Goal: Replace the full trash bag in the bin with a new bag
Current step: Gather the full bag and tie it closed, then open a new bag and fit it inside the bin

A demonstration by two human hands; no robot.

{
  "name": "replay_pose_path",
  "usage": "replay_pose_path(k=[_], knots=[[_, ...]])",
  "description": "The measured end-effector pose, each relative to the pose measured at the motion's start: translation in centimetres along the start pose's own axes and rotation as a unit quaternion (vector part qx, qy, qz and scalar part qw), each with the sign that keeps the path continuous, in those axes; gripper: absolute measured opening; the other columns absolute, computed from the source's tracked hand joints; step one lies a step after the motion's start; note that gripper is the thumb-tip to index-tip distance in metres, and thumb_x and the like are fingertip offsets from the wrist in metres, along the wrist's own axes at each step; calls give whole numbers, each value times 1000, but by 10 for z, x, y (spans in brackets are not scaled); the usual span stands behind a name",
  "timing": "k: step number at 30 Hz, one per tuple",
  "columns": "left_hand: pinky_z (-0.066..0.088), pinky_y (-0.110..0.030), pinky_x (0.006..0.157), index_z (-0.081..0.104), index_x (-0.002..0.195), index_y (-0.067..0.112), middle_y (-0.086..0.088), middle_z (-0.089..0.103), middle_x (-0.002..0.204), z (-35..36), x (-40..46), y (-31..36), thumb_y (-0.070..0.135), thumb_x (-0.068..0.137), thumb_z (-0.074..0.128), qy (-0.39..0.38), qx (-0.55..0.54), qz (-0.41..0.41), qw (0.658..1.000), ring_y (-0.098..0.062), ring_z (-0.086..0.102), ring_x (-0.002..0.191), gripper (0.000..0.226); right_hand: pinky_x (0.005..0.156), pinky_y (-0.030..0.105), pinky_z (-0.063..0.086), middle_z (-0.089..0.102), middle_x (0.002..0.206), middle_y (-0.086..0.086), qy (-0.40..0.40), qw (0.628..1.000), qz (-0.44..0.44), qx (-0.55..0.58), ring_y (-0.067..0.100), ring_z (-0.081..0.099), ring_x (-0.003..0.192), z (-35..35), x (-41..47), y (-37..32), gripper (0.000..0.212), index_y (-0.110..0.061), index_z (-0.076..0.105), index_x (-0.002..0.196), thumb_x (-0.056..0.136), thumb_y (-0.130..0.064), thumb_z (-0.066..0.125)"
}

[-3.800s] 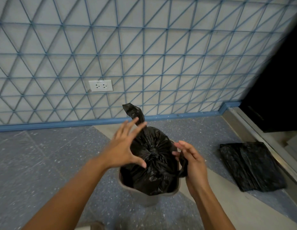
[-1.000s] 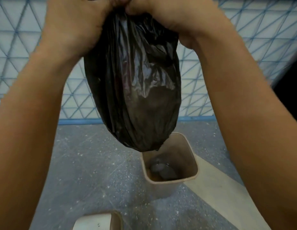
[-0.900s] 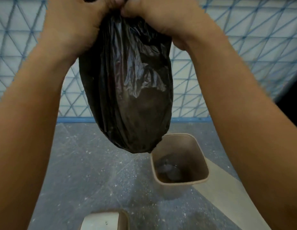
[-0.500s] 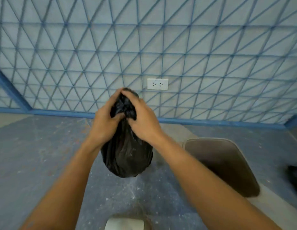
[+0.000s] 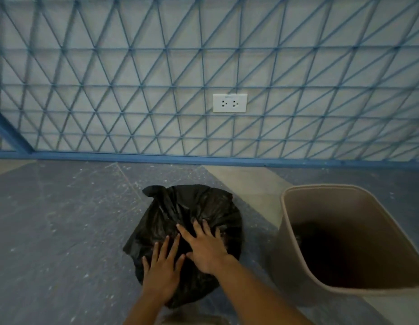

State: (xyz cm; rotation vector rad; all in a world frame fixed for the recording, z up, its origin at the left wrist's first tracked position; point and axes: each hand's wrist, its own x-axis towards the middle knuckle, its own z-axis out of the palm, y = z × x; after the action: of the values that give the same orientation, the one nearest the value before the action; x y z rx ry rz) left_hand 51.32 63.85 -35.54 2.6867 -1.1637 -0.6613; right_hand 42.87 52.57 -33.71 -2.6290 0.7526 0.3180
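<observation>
Since the last frame you've set the full trash bag down on the grey floor, just left of the tan bin, which has no liner in it. Your left hand and right hand lie flat on its top, fingers spread. Wall socket behind.

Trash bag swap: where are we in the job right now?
Done: the full trash bag is out, sitting on the floor left of the bin. In hand: left hand and right hand rest flat on it. Left: line the unlined bin; no new bag in view.
</observation>
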Motion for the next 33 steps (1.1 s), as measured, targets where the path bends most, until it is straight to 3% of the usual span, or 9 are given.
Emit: replay_pose_path(k=[2,4,8,11,16,21,25,30,33], knots=[[7,-54,116,15,149,33,4,12,159,-16,1,12,40,99,31,64,-77,0,995,-21,4,147,53,114,61,6,-7,160,10,9,1000,-4,17,38,-7,145,-19,-8,-3,78,-45,-11,146,96,-32,48],[15,-52,116,36,143,25,-3,30,154,-35,-2,35,26,97,45,161,-205,11,965,-24,19,144,47,114,60,8,-2,160,11,24,999,1,30,39,-1,145,-48,-20,-1,74,-42,-3,148,96,-32,49],[24,-37,115,51,133,20,-4,38,149,-81,-14,109,19,94,51,224,-351,68,907,-19,30,139,39,106,52,28,32,148,15,117,993,5,13,36,27,135,-122,-62,24,50,-23,35,142,95,-28,49],[22,-21,108,55,129,19,-1,41,147,-116,-27,185,17,93,53,214,-397,171,876,-12,34,136,36,97,46,38,50,130,11,203,979,33,-7,32,41,123,-185,-108,58,39,-19,50,130,91,-24,51],[21,-2,100,61,120,17,-3,50,138,-146,-68,317,12,89,58,162,-402,334,837,-5,40,127,32,91,42,40,57,124,8,274,949,149,-47,29,47,118,-270,-211,137,30,-20,56,121,93,-28,49],[26,-12,102,63,116,13,-8,55,132,-132,-121,438,8,86,60,104,-395,411,815,-15,47,126,30,90,41,46,62,118,9,339,904,259,-9,30,52,114,-310,-324,231,26,-21,60,115,94,-27,47],[26,-6,98,64,113,11,-6,59,126,-85,-146,523,6,85,60,72,-383,445,806,-14,50,120,28,84,40,48,65,113,7,380,862,335,34,27,55,107,-294,-397,320,22,-21,64,107,92,-24,50],[30,-24,106,62,116,12,-10,55,133,24,-157,610,7,86,58,-8,-368,407,836,-22,47,128,31,82,41,45,62,114,13,365,841,397,46,34,52,106,-219,-456,442,24,-16,64,111,92,-20,49],[32,-25,104,60,118,11,-9,55,132,103,-152,645,8,86,59,-37,-349,373,859,-23,48,126,32,87,42,45,58,124,10,343,833,430,51,34,47,113,-160,-472,509,28,-18,61,118,93,-25,49]])
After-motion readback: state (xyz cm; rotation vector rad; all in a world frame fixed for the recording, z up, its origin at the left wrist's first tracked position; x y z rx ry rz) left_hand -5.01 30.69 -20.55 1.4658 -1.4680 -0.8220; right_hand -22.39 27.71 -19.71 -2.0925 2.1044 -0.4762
